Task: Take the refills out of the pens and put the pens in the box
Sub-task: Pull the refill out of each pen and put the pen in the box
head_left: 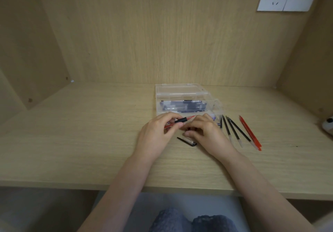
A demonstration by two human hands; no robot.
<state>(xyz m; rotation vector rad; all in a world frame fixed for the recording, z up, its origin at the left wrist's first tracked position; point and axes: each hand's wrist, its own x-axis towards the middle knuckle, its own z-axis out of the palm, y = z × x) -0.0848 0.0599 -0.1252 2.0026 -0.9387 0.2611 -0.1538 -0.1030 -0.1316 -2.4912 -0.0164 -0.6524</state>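
Tabletop [72,141]: pale wood-grain, walled in by panels of the same wood at the back and both sides.

Left hand [158,130]: just in front of the front left corner of the clear box [180,96]. Thumb and fingers [169,117] are curled round a red pen [181,121], clamped on it near its black grip sleeve. The pen is held off the tabletop and slants along the box's front edge, with its red end rising to the right.

Box: open, clear plastic, set against the back panel. Several dark pens [183,105] lie lengthwise inside it.

Pen cap [187,141]: clear with a black clip. It lies flat on the tabletop in front of the box, between the two hands and nearer the person than the red pen.

Right hand [207,130]: in front of the box's front right corner, back of the hand upward. Its fingers are curled downward next to the red pen's raised end. Something small and dark shows under the fingertips, too hidden to identify. Cannot tell whether this hand grips anything.

Black refills [232,130]: a small fan of them on the tabletop, just right of the box's front right corner.

Red refills [249,132]: lying close together, right of the black ones and farther from the box.
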